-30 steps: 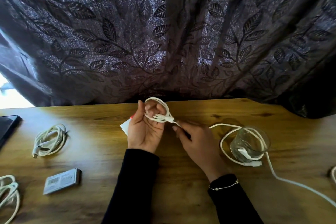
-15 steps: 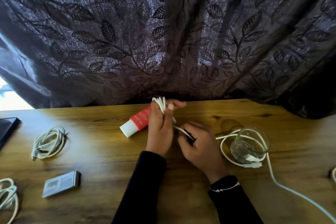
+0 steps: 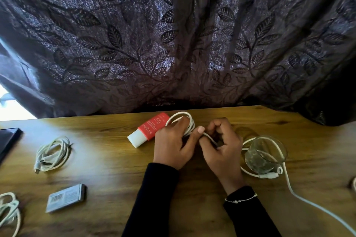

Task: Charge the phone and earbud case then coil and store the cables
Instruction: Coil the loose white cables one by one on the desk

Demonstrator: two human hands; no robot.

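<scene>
A white cable (image 3: 185,119) is looped around the fingers of my left hand (image 3: 173,146), which holds the coil over the middle of the wooden table (image 3: 107,167). My right hand (image 3: 221,148) pinches the cable's loose run just beside the coil. The rest of that white cable (image 3: 289,184) trails right, curves round a glass (image 3: 264,155) and runs off toward the front right. One finished white coil (image 3: 52,153) lies at the left; another (image 3: 9,215) sits at the front left edge.
A red and white tube (image 3: 149,130) lies just behind my left hand. A grey rectangular box (image 3: 65,199) lies at the front left. A dark flat device (image 3: 7,140) shows at the left edge. A dark leaf-patterned curtain (image 3: 173,44) hangs along the table's far edge.
My left hand turned from palm-up to back-up with more loops around its fingers. My right hand moved closer to it, and the loose cable by the glass shortened.
</scene>
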